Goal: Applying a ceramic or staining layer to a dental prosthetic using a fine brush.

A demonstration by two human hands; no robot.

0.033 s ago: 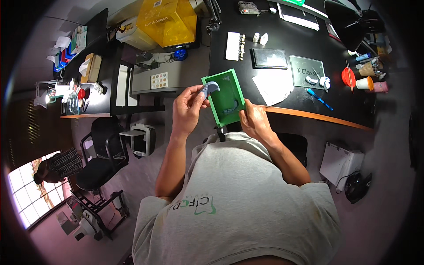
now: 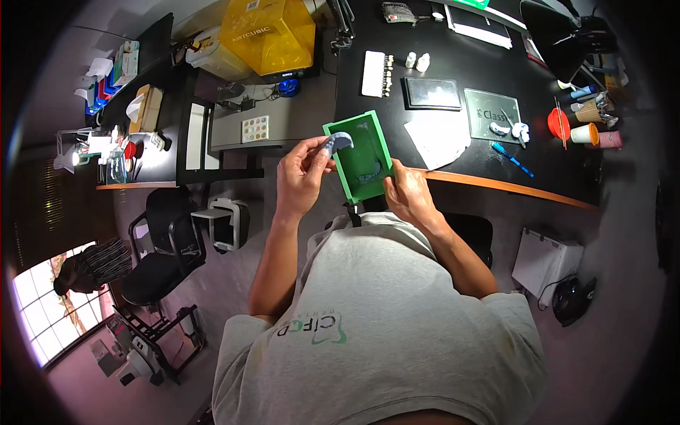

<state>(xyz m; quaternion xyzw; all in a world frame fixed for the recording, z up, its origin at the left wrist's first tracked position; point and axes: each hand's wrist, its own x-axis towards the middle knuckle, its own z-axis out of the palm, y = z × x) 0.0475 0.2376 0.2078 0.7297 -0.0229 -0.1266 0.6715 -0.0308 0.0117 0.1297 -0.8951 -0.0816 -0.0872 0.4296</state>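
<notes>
A green open box is slanting between both sets of fingers, the right hand gripping its right wall. The left hand is pinching a grey curved dental model between thumb and fingers; another curved piece is lying inside the box, left of the right fingers.

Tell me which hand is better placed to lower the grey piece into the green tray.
Probably the left hand: it holds the grey piece at the green tray's left edge, while the right hand grips the tray's right side.
</notes>
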